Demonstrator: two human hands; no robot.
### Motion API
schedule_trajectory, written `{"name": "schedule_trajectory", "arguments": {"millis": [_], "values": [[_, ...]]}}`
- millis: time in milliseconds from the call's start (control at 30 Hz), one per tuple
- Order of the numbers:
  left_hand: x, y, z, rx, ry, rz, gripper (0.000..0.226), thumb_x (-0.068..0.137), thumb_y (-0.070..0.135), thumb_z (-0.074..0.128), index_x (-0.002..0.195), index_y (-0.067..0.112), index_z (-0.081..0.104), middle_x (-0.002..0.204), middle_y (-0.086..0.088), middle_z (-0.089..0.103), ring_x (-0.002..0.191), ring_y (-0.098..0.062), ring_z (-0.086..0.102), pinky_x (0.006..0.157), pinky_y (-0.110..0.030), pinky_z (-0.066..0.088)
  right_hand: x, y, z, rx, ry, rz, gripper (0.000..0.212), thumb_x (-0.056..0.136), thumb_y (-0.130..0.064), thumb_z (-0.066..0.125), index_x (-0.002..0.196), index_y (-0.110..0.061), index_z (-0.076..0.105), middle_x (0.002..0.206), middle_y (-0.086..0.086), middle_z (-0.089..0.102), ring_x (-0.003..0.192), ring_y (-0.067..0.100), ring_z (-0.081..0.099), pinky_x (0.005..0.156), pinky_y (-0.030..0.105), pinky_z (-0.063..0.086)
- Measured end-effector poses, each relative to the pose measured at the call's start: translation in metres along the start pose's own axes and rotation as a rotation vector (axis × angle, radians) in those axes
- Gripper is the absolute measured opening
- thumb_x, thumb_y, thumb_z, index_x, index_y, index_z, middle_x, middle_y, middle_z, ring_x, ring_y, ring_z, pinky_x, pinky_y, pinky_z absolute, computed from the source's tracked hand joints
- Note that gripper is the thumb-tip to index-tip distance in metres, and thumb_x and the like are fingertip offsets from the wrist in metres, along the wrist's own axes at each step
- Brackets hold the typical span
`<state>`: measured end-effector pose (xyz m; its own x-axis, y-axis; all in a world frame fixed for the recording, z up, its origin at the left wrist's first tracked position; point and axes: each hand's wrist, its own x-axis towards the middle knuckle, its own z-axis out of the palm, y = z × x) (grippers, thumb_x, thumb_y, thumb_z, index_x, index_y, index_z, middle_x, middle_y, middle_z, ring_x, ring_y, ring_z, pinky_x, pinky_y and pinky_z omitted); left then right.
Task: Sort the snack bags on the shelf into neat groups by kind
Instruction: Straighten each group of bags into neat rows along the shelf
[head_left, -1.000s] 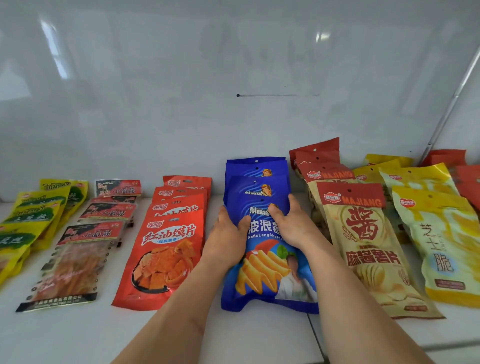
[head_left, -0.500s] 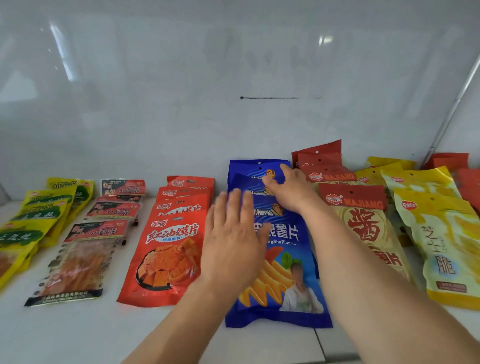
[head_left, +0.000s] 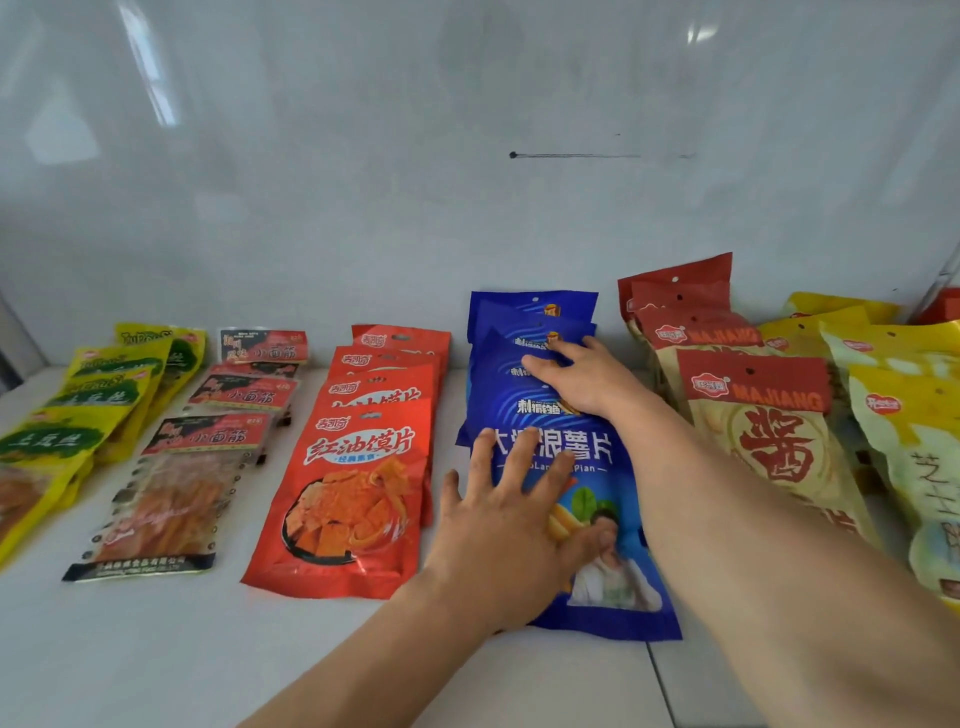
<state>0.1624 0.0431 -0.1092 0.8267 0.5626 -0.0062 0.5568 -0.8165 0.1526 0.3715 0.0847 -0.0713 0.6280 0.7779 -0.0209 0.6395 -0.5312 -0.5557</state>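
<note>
Centrally, blue chip bags (head_left: 530, 332) were seen overlapped in a row on the shelf (head_left: 156, 649). Left hand (head_left: 511, 525) was laid flat on the front bag, grip spread; right hand (head_left: 582, 382) pressed rear bags, fingers straight. Lower print was hidden by arms.
</note>
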Motion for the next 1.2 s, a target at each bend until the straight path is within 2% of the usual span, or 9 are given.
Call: {"name": "schedule_trajectory", "arguments": {"millis": [133, 267, 367, 500, 600, 700, 833, 1000, 1200], "values": [[0.004, -0.005, 0.003, -0.009, 0.002, 0.009, 0.078, 0.089, 0.082, 0.009, 0.155, 0.044, 0.000, 0.167, 0.005, -0.008, 0.153, -0.032, -0.017, 0.121, -0.057, 0.015, 0.008, -0.004, 0.006, -0.064, -0.027, 0.017, 0.082, 0.086, -0.076, 0.045, 0.154, -0.033, 0.029, 0.164, 0.004, 0.016, 0.138, 0.028, 0.041, 0.100, 0.039, 0.042], [0.007, -0.011, 0.011, 0.086, -0.006, 0.109, 0.104, 0.065, 0.086, -0.027, 0.156, 0.046, 0.005, 0.168, 0.003, -0.006, 0.152, -0.040, -0.017, 0.117, -0.061, 0.017, 0.016, -0.002, 0.012, -0.093, -0.045, 0.033, 0.084, 0.085, -0.078, 0.042, 0.154, -0.033, 0.029, 0.158, 0.008, 0.027, 0.129, 0.028, 0.050, 0.094, 0.039, 0.046], [0.005, -0.011, 0.008, 0.022, 0.001, 0.034, 0.086, 0.081, 0.085, -0.005, 0.157, 0.045, 0.001, 0.168, 0.007, -0.006, 0.153, -0.032, -0.016, 0.121, -0.054, 0.016, 0.016, -0.001, 0.014, -0.164, -0.093, 0.001, 0.081, 0.085, -0.081, 0.034, 0.152, -0.036, 0.031, 0.155, 0.006, 0.035, 0.127, 0.024, 0.051, 0.083, 0.033, 0.044], [0.000, -0.014, -0.002, 0.075, -0.051, 0.056, 0.084, 0.084, 0.083, 0.001, 0.157, 0.042, -0.001, 0.168, 0.006, -0.006, 0.153, -0.030, -0.016, 0.123, -0.049, 0.012, 0.017, 0.001, 0.020, -0.168, -0.112, 0.026, 0.081, 0.084, -0.082, 0.030, 0.142, -0.028, 0.046, 0.134, 0.006, 0.060, 0.089, 0.017, 0.061, 0.062, 0.025, 0.042], [-0.004, -0.013, -0.007, 0.095, -0.064, 0.038, 0.079, 0.089, 0.080, 0.012, 0.158, 0.042, -0.001, 0.168, 0.007, -0.005, 0.154, -0.029, -0.013, 0.123, -0.047, 0.010, 0.009, -0.001, 0.019, -0.111, -0.098, 0.041, 0.080, 0.086, -0.080, 0.035, 0.140, -0.022, 0.048, 0.123, 0.009, 0.065, 0.078, 0.016, 0.061, 0.060, 0.027, 0.044], [-0.005, -0.011, -0.008, 0.114, -0.059, 0.036, 0.079, 0.090, 0.080, 0.012, 0.157, 0.042, 0.000, 0.168, 0.005, -0.003, 0.154, -0.030, -0.010, 0.123, -0.047, 0.009, 0.002, 0.000, 0.013, 0.130, -0.076, 0.064, 0.075, 0.085, -0.076, 0.046, 0.142, -0.027, 0.047, 0.123, 0.008, 0.065, 0.085, 0.019, 0.067, 0.067, 0.029, 0.052], [-0.005, -0.012, -0.007, 0.117, -0.023, 0.011, 0.080, 0.087, 0.082, 0.009, 0.157, 0.044, 0.002, 0.168, 0.005, -0.003, 0.155, -0.028, -0.011, 0.124, -0.049, 0.005, -0.008, 0.009, 0.000, 0.353, 0.010, 0.085, 0.085, 0.084, -0.076, 0.049, 0.153, -0.031, 0.028, 0.152, 0.007, 0.040, 0.121, 0.027, 0.058, 0.086, 0.038, 0.055], [-0.007, -0.012, -0.003, 0.130, -0.009, 0.029, 0.102, 0.066, 0.088, -0.016, 0.157, 0.044, 0.000, 0.168, 0.002, -0.005, 0.154, -0.029, -0.012, 0.123, -0.050, 0.007, -0.041, 0.028, 0.005, 0.425, -0.016, 0.119, 0.082, 0.090, -0.066, 0.052, 0.156, -0.029, 0.019, 0.147, 0.005, 0.047, 0.101, 0.020, 0.066, 0.063, 0.031, 0.055], [-0.009, -0.006, -0.005, 0.124, 0.004, -0.020, 0.087, 0.080, 0.083, 0.003, 0.157, 0.043, 0.003, 0.168, 0.004, -0.002, 0.155, -0.028, -0.009, 0.124, -0.047, 0.006, -0.052, 0.027, 0.015, 0.374, -0.019, 0.049, 0.078, 0.094, -0.060, 0.049, 0.157, -0.030, 0.014, 0.149, 0.004, 0.046, 0.110, 0.022, 0.064, 0.083, 0.037, 0.056]]}}
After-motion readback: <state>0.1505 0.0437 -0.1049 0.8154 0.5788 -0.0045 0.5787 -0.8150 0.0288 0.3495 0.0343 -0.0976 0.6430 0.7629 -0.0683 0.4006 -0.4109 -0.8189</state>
